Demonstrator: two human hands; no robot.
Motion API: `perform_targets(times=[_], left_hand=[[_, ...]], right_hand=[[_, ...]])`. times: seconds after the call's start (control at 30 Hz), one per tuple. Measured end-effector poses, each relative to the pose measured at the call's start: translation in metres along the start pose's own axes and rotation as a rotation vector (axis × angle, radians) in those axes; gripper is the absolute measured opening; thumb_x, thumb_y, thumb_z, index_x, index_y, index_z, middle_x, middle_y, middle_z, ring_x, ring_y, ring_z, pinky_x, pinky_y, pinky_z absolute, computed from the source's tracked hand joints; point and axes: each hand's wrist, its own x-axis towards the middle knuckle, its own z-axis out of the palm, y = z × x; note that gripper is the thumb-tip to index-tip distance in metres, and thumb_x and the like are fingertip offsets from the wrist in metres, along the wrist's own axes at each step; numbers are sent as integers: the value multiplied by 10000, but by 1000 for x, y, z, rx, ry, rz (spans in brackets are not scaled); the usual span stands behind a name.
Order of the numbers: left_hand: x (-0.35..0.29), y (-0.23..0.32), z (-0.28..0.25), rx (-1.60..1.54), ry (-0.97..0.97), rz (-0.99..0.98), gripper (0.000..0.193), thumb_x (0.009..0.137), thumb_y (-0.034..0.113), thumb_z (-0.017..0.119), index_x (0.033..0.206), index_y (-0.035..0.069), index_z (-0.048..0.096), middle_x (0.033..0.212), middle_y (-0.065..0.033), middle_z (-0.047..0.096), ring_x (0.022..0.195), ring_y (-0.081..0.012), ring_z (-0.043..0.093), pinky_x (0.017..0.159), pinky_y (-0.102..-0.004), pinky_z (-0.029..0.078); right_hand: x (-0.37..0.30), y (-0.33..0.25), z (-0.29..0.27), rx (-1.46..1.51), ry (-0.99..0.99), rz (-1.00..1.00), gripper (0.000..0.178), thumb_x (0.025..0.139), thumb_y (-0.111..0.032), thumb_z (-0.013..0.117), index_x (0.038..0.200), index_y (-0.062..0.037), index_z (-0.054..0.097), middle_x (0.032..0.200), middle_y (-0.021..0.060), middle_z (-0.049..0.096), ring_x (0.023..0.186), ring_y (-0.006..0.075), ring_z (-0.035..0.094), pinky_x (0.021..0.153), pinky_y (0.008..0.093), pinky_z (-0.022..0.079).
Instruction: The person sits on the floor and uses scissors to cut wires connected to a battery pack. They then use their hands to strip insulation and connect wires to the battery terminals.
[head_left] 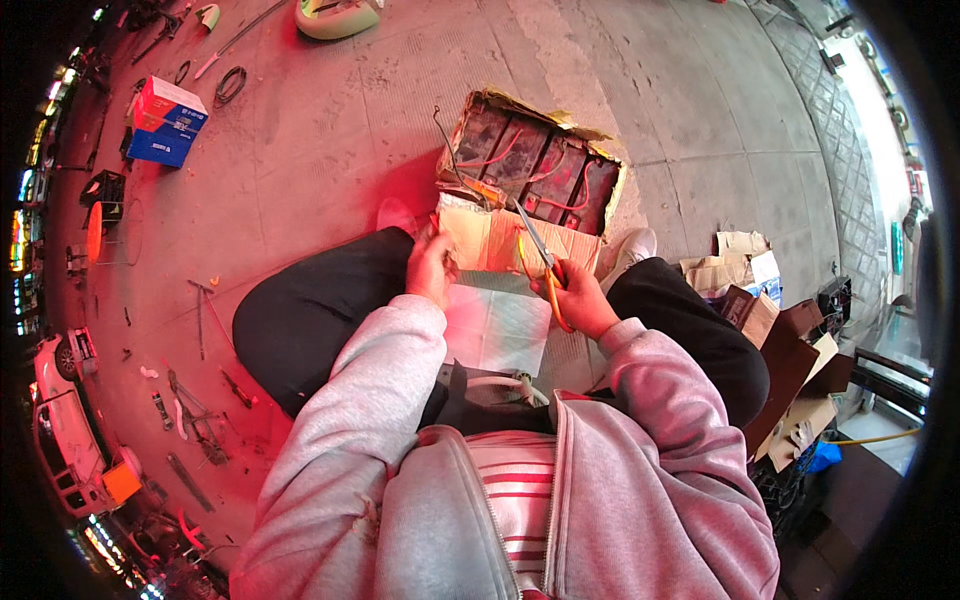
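Note:
In front of me on the floor is an open, torn cardboard box [618, 205]. Dark battery blocks [508, 150] sit side by side in it, with red wires [588, 185] looping over them. Its near side ends in a brown cardboard flap [492, 236]. At the left edge of that flap my left hand [430, 265] is closed on the cardboard; a small reddish bit shows at its fingertips. My right hand [582, 300] grips scissors [538, 240] with orange-yellow handles. Their blades point up and left, over the flap toward the batteries. A thin dark wire [445, 140] sticks up at the box's left side.
A pale sheet [497, 328] lies between my legs. Flattened cardboard and cartons [790, 350] are heaped at my right. Farther left stand a blue-and-red box [168, 122] and a coil of black cable [230, 86]. Scattered tools [200, 420] lie left of my knee.

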Motion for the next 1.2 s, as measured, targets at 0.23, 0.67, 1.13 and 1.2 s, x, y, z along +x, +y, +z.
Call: perform_targets(times=[0.23,0.67,1.13,1.2], left_hand=[[-1,-24,12,-132,46,-452,306,902,460,687,1030,189,626,781,11,601,675,-154,556,542,-278,424],[14,-42,24,-163,-137,-511,139,987,262,620,1062,146,610,923,-41,645,719,-157,625,542,-249,554],[9,-66,22,-417,-195,-284,240,1006,84,518,1226,49,608,1233,-100,666,1094,-224,653,900,-356,543],[9,-67,21,-428,-228,-273,266,1014,96,506,1259,52,598,1270,-98,655,1136,-224,643,918,-354,535]], right_hand=[[4,3,9,64,-74,246,221,918,-180,717,1013,-6,619,814,27,628,710,108,608,652,279,513],[-22,-12,16,-500,-53,-43,231,912,-179,694,1023,20,655,804,133,690,758,179,668,697,354,535],[5,-54,-59,-95,-388,713,697,869,-791,455,802,-103,542,607,5,434,481,144,464,450,310,401],[10,-49,-58,-81,-407,731,714,824,-811,506,828,-99,560,594,5,461,455,140,472,426,308,418]])
